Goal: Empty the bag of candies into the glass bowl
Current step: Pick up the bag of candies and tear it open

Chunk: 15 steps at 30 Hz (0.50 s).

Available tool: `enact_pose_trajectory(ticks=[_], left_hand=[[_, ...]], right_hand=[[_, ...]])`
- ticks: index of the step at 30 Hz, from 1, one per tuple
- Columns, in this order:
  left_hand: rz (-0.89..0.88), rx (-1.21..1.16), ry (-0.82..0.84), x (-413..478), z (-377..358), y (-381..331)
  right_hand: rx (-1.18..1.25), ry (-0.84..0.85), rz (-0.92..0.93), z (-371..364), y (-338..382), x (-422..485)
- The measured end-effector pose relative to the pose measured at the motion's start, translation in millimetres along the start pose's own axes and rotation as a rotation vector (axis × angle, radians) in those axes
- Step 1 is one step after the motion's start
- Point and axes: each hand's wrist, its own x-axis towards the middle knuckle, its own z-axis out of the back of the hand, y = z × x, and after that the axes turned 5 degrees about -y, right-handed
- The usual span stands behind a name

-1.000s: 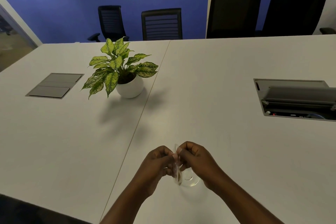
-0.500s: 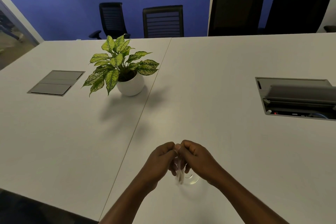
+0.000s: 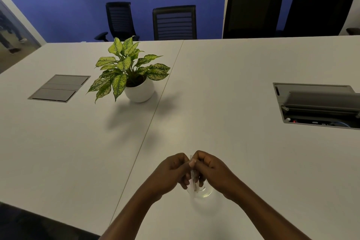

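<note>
A small clear plastic bag of candies [image 3: 193, 179] hangs edge-on between my two hands, near the front of the white table. My left hand [image 3: 171, 171] pinches its top from the left and my right hand [image 3: 212, 171] pinches it from the right, fingertips almost touching. Directly below the bag stands the small glass bowl [image 3: 203, 193], mostly hidden by my right hand and the bag. The candies inside the bag are too small to make out.
A potted plant [image 3: 132, 78] in a white pot stands at the middle left. A closed grey floor-box lid [image 3: 58, 87] is set into the table on the left, an open cable box [image 3: 319, 105] on the right. Black chairs [image 3: 174, 22] line the far edge.
Both hands have stayed together on the bag's top over the bowl, with small finger shifts. The view has moved slightly.
</note>
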Motion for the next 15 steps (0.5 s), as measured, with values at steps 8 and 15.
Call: enact_pose_trajectory(ticks=[8, 15], left_hand=[[-0.021, 0.159, -0.059, 5, -1, -5], [-0.111, 0.328, -0.158, 6, -13, -7]], right_hand=[[-0.051, -0.014, 0.016, 4, -6, 5], [-0.046, -0.075, 0.063, 5, -12, 13]])
